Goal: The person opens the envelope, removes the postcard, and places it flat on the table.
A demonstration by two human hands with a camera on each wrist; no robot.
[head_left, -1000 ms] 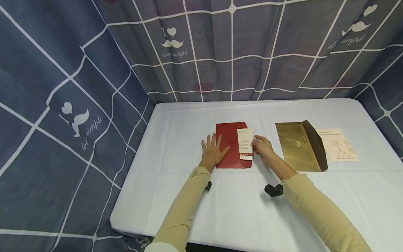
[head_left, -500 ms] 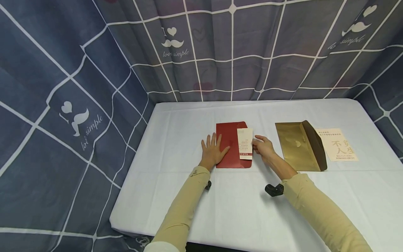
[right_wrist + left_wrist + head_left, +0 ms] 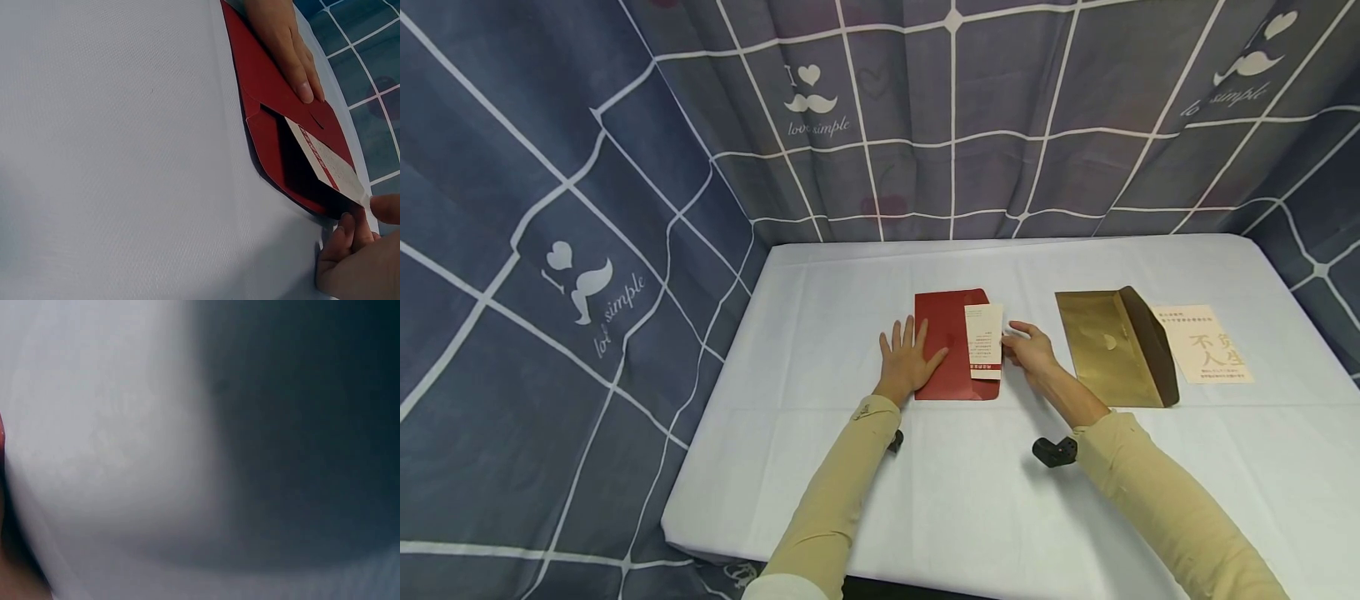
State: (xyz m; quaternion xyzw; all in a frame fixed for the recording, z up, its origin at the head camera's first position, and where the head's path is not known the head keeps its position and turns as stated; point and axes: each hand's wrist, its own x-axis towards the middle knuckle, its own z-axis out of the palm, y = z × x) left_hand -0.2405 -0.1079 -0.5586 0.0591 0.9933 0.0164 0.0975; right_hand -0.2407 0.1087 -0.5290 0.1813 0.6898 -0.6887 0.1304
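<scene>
A red envelope (image 3: 944,315) lies on the white table in front of me. My left hand (image 3: 904,365) rests on its left part, fingers spread. At its right side, a cream card (image 3: 984,333) with small print and a red band sticks out of the opening. My right hand (image 3: 1028,352) pinches the card's outer edge between thumb and fingers. The right wrist view shows the card (image 3: 326,164) tilted up from the dark mouth of the envelope, its inner end hidden inside. The left wrist view is blurred, with only a sliver of hand at its left edge.
To the right lies a gold envelope (image 3: 1101,350) with its dark flap (image 3: 1156,350) folded out. Beside it is a cream card with gold characters (image 3: 1213,346), partly overlapped by that flap. Dark checked curtains (image 3: 895,100) hang behind and at the sides of the white table (image 3: 955,483).
Very little differs. The card and my right hand have shifted by a tiny amount; my left hand stays in place on the red envelope.
</scene>
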